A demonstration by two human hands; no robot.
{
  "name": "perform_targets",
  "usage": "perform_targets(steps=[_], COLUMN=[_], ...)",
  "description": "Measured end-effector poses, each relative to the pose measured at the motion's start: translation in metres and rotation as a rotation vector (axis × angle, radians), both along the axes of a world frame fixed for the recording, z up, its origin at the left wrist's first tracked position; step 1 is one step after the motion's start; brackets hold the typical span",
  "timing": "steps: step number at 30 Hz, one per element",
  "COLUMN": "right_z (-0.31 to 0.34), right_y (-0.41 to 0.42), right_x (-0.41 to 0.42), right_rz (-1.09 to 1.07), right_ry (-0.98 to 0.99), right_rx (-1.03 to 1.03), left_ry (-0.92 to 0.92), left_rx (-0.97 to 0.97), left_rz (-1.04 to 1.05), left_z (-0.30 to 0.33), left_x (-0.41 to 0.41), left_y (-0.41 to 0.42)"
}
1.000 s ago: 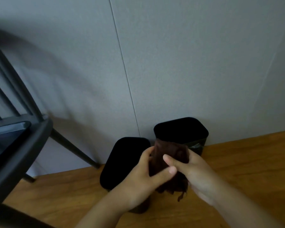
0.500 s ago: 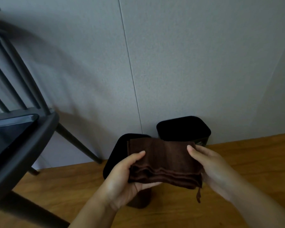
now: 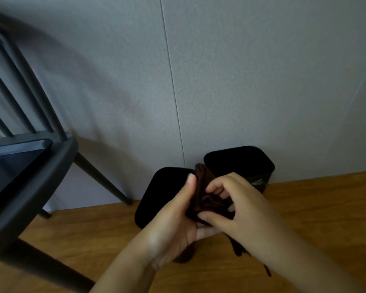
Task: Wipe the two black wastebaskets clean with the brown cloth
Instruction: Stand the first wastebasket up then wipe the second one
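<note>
Both hands point(image 3: 173, 218) point(image 3: 239, 210) around cloth point(image 3: 205, 197) (above wastebaskets point(image 3: 163, 193))

your left hand point(image 3: 173, 216): bare, no glove, ring or watch in view | your right hand point(image 3: 239, 210): bare, same, nails short and plain | your forearms: both bare down to the frame edge, no sleeve or cuff showing | no straps, tags or markings on either wrist

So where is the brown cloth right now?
Low centre of the head view, the brown cloth is bunched between the left hand and right hand, above the two wastebaskets.
</note>
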State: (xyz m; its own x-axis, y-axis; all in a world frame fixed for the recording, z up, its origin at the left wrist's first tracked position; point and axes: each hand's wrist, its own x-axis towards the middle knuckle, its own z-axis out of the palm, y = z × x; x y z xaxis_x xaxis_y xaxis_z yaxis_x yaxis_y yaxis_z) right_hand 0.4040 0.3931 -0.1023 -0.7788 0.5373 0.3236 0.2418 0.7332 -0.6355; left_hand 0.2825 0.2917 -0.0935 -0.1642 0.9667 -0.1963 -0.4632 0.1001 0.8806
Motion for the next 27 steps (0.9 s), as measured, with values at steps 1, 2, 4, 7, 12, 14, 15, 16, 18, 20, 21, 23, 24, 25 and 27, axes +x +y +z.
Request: perform_targets(steps=[1,2,4,7,12,14,15,16,18,20,21,23,24,25,27], right_z=[0.000,0.000,0.000,-0.002,-0.004,-0.004,-0.005,-0.007,-0.008,-0.007,-0.007,-0.008,-0.008,-0.007,-0.004], right_y=[0.003,0.006,0.012,0.019,0.011,0.004,0.001,0.000,0.000,0.003,0.007,0.019,0.027,0.035,0.047], right_x=[0.001,0.003,0.007,0.010,0.010,0.008,0.006,0.005,0.003,0.004,0.006,0.009,0.011,0.013,0.018], right_rz=[-0.002,0.005,0.044,0.075,0.078,0.088,0.075,0.060,0.038,0.038,0.033,-0.053,-0.120,-0.180,-0.254], right_ry=[0.024,0.043,0.055,0.088,0.111,0.049,0.035,0.036,0.063,0.093,0.115,0.165,0.213,0.282,0.368], right_rx=[-0.066,-0.151,-0.330,-0.522,-0.637,-0.555,-0.492,-0.437,-0.386,-0.432,-0.490,-0.623,-0.693,-0.768,-0.845], left_ry=[0.034,0.075,0.167,0.189,0.325,0.440,0.489,0.522,0.544,0.552,0.545,0.546,0.573,0.615,0.681], left_rx=[0.005,0.002,-0.006,-0.031,-0.059,-0.042,-0.034,-0.031,-0.039,-0.062,-0.080,-0.114,-0.128,-0.137,-0.124], left_rz=[-0.034,-0.056,-0.075,-0.031,0.049,0.078,0.093,0.101,0.090,0.072,0.062,0.054,0.053,0.042,0.010], left_z=[-0.001,-0.002,-0.005,-0.006,-0.001,0.001,0.002,0.001,0.000,0.000,0.001,0.005,0.007,0.010,0.016], left_x=[-0.002,-0.004,-0.007,-0.010,-0.007,-0.002,0.000,0.001,0.000,-0.004,-0.007,-0.017,-0.024,-0.032,-0.046], left_y=[-0.001,-0.003,-0.005,-0.007,-0.004,-0.002,-0.001,-0.001,-0.001,-0.005,-0.006,-0.011,-0.014,-0.017,-0.024])
